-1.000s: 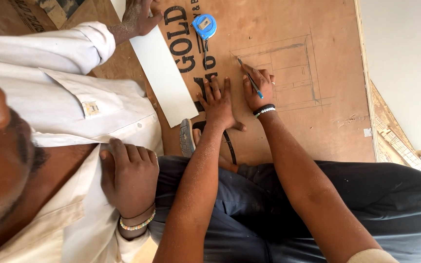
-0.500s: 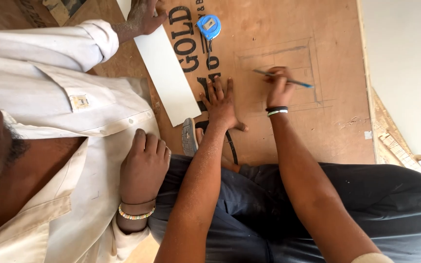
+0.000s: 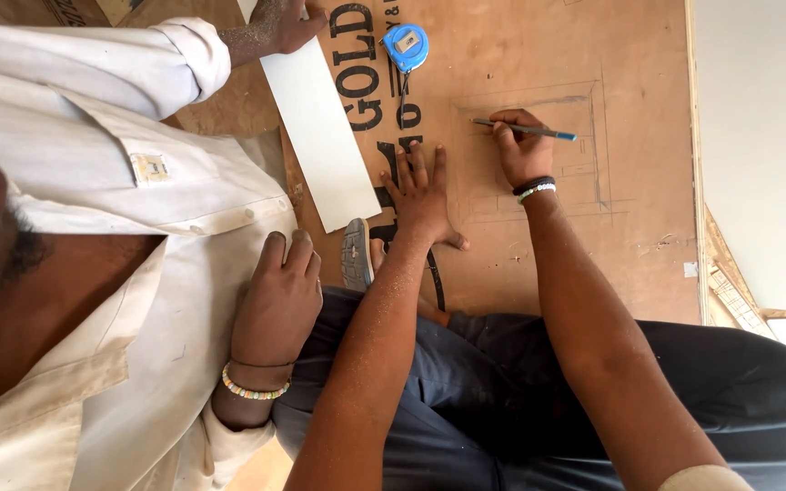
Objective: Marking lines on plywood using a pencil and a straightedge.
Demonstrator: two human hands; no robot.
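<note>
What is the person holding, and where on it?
The right hand holds a pencil near its tip end. The left hand holds nothing, flat on the board.

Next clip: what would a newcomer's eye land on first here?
Probably the right hand gripping a blue pencil over pencilled rectangles on the plywood sheet, with the left hand pressed flat beside it. Next, the bright blue tape measure near the top, beside a white strip that a co-worker's hand pins down.

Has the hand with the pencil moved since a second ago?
Yes. The right hand slid its pencil away from the flat left hand, toward the far side of the rectangle drawn on the plywood board.
</note>
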